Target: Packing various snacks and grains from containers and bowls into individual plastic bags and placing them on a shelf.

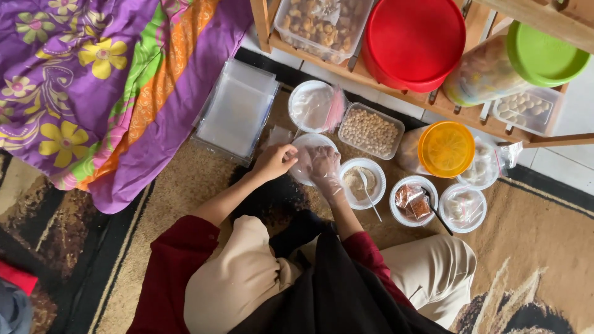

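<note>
White round container [307,146] sitting on carpet, both hands meeting over it. Left hand [274,162] pinching something small, unclear what. Right hand [324,169], wearing clear plastic glove, resting on container, grip unclear. Just right: powder bowl [362,183] with spoon [369,194] — elbow nudge risking spill.

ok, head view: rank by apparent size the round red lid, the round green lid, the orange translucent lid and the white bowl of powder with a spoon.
1. Round red lid
2. Round green lid, partly hidden by the shelf, so unsure
3. Orange translucent lid
4. White bowl of powder with a spoon, close to the orange lid in size
</note>
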